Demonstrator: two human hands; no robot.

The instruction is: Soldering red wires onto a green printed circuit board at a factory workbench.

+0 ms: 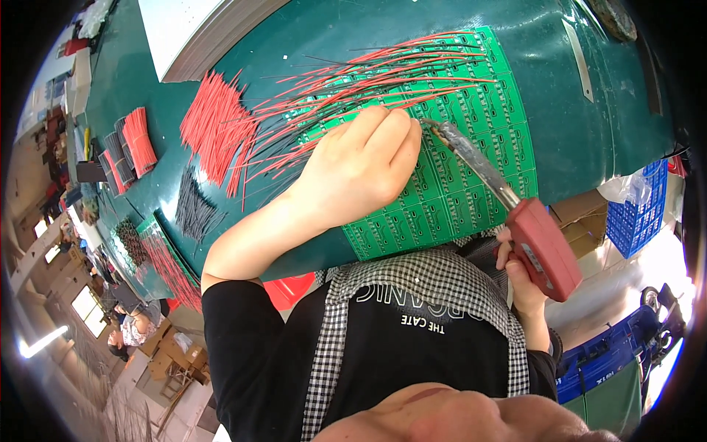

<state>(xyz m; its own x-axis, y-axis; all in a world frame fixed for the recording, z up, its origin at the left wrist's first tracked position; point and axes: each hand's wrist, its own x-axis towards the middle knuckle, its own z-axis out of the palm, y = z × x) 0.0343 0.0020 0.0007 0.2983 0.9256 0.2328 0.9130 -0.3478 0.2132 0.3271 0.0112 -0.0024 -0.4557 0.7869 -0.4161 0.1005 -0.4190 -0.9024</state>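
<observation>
My left hand [361, 166] is closed in a pinch over a large green circuit board panel [471, 202]; its fingertips face away, so whatever they hold is hidden. In my right hand [521, 283] is a red soldering gun [545, 247], its long metal barrel slanting up and left. The tip [433, 125] comes down on the panel right beside my left fingers. Red and black wires [398, 62] lie fanned across the panel's far part, trailing off to the left under and past my left hand.
Left of the panel sit a pile of red wires [217, 121], a pile of black wires [195, 206] and tied wire bundles [136, 144]. A white stack [202, 37] stands at the back. A metal strip [578, 59] lies far right. Beyond the table's right edge is a blue crate [639, 210].
</observation>
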